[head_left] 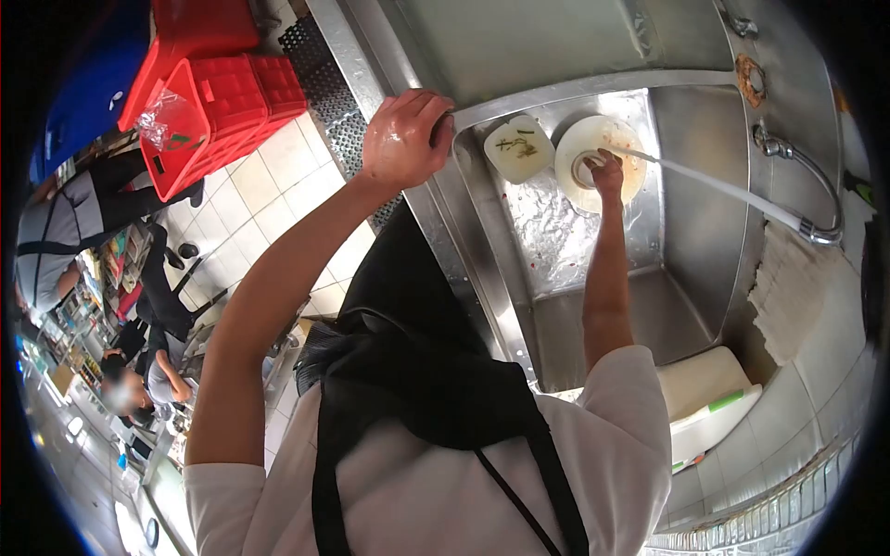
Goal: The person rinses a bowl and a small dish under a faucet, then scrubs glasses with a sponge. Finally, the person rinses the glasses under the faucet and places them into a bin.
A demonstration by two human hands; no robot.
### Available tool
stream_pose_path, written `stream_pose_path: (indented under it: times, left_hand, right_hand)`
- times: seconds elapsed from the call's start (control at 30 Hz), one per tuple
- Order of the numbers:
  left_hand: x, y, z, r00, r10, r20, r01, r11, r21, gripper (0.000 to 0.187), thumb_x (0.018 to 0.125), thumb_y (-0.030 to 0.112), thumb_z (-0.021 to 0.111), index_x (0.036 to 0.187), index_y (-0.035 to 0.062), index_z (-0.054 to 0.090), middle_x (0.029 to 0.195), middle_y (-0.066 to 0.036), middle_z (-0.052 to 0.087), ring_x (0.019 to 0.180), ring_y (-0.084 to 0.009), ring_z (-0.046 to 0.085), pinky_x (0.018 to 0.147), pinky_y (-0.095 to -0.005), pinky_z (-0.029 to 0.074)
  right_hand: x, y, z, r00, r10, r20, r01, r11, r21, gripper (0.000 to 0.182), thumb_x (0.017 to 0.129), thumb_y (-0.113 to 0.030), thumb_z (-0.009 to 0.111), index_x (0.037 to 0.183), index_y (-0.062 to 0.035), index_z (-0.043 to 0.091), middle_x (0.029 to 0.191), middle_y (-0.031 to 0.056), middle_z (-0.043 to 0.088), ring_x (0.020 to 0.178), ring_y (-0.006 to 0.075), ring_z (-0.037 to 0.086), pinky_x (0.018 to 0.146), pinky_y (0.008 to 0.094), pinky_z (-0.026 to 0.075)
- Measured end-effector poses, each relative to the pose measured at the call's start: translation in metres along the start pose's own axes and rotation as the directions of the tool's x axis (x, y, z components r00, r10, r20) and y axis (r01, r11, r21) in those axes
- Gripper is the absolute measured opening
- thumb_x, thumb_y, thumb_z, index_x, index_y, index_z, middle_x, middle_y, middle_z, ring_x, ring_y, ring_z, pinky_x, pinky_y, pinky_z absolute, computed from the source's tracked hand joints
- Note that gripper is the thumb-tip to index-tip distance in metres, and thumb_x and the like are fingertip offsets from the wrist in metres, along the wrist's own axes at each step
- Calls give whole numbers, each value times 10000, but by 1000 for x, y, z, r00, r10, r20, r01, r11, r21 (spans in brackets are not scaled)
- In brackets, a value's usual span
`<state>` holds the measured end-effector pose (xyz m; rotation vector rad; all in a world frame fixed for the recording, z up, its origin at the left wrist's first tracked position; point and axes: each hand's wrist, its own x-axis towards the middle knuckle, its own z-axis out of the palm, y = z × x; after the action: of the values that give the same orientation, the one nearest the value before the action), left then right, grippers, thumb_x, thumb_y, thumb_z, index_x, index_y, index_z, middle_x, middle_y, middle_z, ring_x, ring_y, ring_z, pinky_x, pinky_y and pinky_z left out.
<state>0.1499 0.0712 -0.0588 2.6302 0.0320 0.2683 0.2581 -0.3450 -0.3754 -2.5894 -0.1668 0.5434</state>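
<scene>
Curled fingers close up my left hand (408, 139) at the sink's front edge; whether it grips the rim or something small is hidden. Inside the metal sink, my right hand (604, 173) pinches a small white round dish (584, 170), perhaps a cup or bowl, over a larger white plate (628, 190). Reddish-brown bits dot that plate. Left of it lies a white squarish dish (519, 165) with green-brown food scraps. From the tap spout (816, 232), a stream of water (709, 181) runs onto the plate near my right hand.
Red crates (227, 111) stand on the tiled floor at the left. Other people (153, 371) are in the kitchen beyond. A metal counter (556, 46) borders the sink (700, 176). A whitish cloth (793, 287) lies right of the sink, near a white container (709, 408).
</scene>
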Motion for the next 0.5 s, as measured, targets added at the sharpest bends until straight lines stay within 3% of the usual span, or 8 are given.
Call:
stream_pose_path:
  times: [0.1,0.13,0.17,0.23,0.3,0.37,0.47,0.5]
  left_hand:
    - [-1,-2,0,1000,-9,14,9,1000,-11,143,786,94,638,925,63,628,909,-81,660,901,-256,628,775,-374,478]
    - [-2,-3,-1,1000,-14,12,14,1000,-5,143,786,94,638,925,63,628,909,-81,660,901,-256,628,775,-374,478]
    - [-2,-2,0,1000,-7,-1,7,1000,-14,141,788,93,636,925,65,629,906,-80,660,897,-255,628,775,-374,480]
    - [-2,-2,0,1000,-7,-19,7,1000,-9,139,789,92,634,926,67,630,903,-80,660,892,-254,629,775,-374,481]
    - [-3,-2,0,999,-15,-51,14,1000,-20,127,789,88,631,915,70,634,905,-81,663,879,-254,632,772,-373,483]
    - [-5,-3,-1,1000,-22,-16,22,999,-28,121,788,88,633,908,73,641,919,-84,668,881,-258,636,770,-373,485]
    - [-3,-5,-1,999,-18,-28,17,999,-46,113,787,86,634,899,69,642,930,-86,670,891,-261,637,767,-374,485]
    - [-3,-5,-1,999,-27,-21,26,999,-46,111,788,86,633,897,68,642,930,-85,671,894,-260,637,768,-374,485]
  right_hand:
    - [-19,-35,-1,989,37,140,-12,985,-175,806,704,-548,746,1300,-52,525,1404,287,388,1260,443,431,1028,453,389]
    - [-20,-20,24,989,47,140,-18,979,-204,1039,709,-622,708,1432,10,312,1504,334,111,1321,481,330,1073,446,346]
    - [-24,-15,39,993,14,119,16,968,-249,1175,708,-659,686,1465,58,144,1503,349,27,1342,460,308,1079,448,334]
    - [-41,-54,16,990,112,88,-90,971,-224,1172,698,-632,716,1455,72,164,1509,337,48,1359,452,282,1094,452,310]
    - [-38,-9,60,946,-258,-194,160,897,-413,1081,742,-588,706,1400,111,212,1463,346,221,1348,486,251,1065,491,323]
    - [-56,-51,30,878,155,-453,-86,982,168,912,736,-463,759,1306,133,372,1341,327,399,1259,446,364,1048,492,326]
    - [-60,-74,-7,959,281,-33,-268,940,213,884,753,-455,743,1296,144,386,1376,335,357,1284,441,333,1071,481,296]
    - [-60,-68,4,961,272,-40,-266,957,117,902,756,-457,739,1313,144,362,1399,333,324,1289,452,322,1073,491,289]
